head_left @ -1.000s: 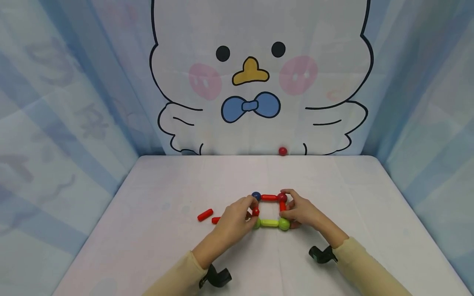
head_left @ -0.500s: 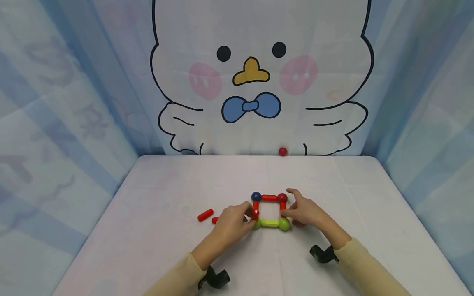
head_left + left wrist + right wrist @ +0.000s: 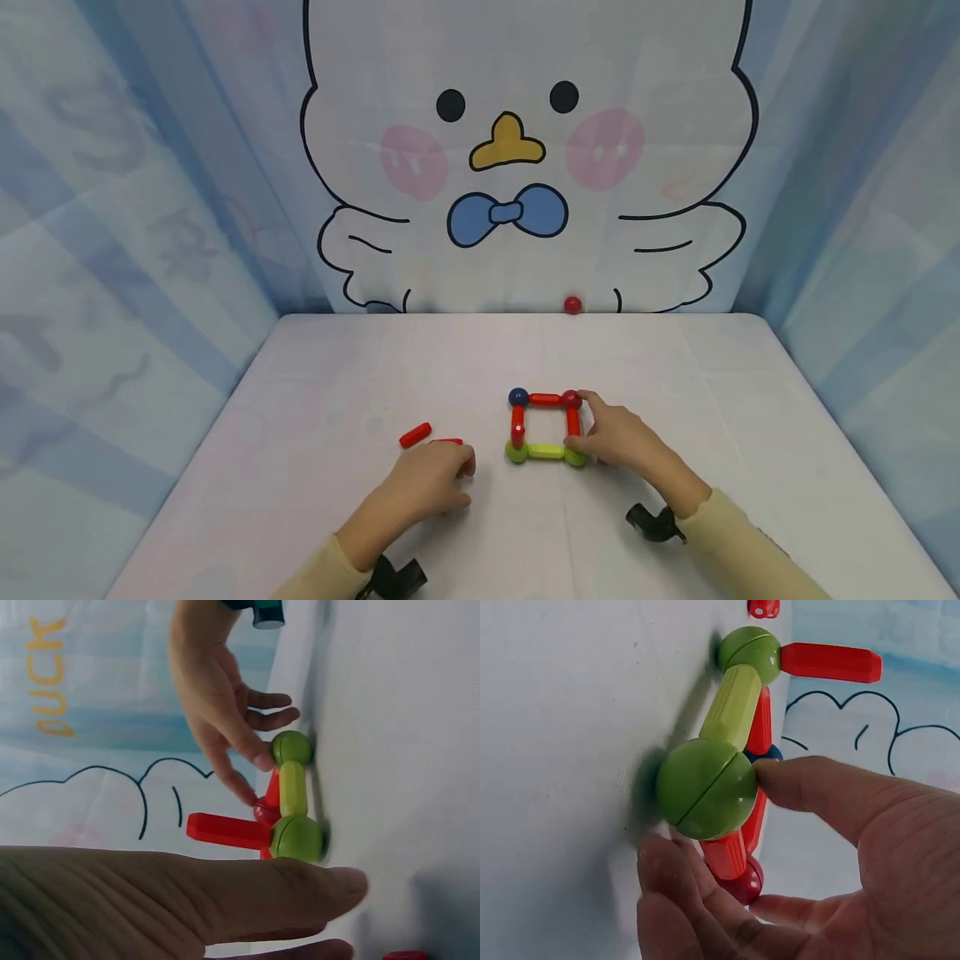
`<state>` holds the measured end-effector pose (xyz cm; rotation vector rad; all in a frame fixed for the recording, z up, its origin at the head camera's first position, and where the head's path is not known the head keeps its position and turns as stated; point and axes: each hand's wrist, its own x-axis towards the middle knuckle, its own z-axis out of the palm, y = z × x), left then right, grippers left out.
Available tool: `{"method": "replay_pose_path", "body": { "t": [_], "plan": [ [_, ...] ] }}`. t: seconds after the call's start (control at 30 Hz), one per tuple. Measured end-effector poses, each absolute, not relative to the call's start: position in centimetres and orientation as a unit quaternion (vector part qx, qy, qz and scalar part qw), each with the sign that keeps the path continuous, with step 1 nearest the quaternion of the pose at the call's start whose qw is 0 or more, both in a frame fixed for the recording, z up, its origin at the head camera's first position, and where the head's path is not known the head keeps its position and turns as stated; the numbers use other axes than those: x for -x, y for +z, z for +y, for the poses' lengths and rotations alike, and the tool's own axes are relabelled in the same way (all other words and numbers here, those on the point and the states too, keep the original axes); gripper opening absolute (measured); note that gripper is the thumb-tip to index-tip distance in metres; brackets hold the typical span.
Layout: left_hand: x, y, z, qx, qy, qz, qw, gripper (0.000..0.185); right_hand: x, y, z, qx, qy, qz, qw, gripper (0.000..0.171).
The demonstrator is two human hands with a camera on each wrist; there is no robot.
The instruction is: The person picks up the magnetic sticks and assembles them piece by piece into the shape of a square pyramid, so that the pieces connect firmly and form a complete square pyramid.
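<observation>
A square frame of rods and balls lies mid-table: blue ball [image 3: 517, 397], red ball [image 3: 572, 398], red rods, a green rod [image 3: 547, 452] and two green balls. My right hand [image 3: 611, 435] holds its right side, thumb on the right green ball [image 3: 706, 789], fingers round the right red rod [image 3: 726, 853]. In the wrist views the left red rod [image 3: 225, 831] sticks up off the table from the left green ball [image 3: 298, 838]. My left hand [image 3: 431, 479] rests on the table left of the frame with relaxed fingers, holding nothing, just short of a loose red rod [image 3: 447, 441].
Another loose red rod [image 3: 415, 435] lies further left. A small red ball [image 3: 572, 305] sits at the table's back edge against the duck-print backdrop [image 3: 517, 167]. The white table [image 3: 712, 392] is walled by blue curtains on both sides.
My left hand has let go of the frame's left side and drawn back left and toward me. The right hand has stayed at the frame's right side.
</observation>
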<state>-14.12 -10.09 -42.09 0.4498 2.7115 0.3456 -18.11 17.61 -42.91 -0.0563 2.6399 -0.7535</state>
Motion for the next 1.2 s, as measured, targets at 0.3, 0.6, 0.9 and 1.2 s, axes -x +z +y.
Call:
{"method": "replay_pose_path", "body": {
  "t": [0.3, 0.6, 0.9, 1.2],
  "plan": [
    [13.6, -42.0, -12.1, -0.167, 0.132, 0.953, 0.217, 0.025, 17.9, -43.1, 17.7, 0.033, -0.291, 0.934, 0.206, 0.091],
    [13.7, -42.9, -13.0, -0.147, 0.164, 0.943, 0.249, 0.023, 18.3, -43.6, 18.4, 0.028, -0.324, 0.920, 0.218, 0.085],
    [13.9, -43.1, -13.2, -0.126, 0.194, 0.942, 0.243, 0.024, 18.5, -43.9, 18.4, 0.017, -0.311, 0.926, 0.212, 0.054],
    [14.5, -42.9, -12.5, -0.115, 0.243, 0.944, 0.192, 0.030, 18.8, -43.6, 18.7, 0.054, -0.307, 0.928, 0.203, 0.055]
  ]
}}
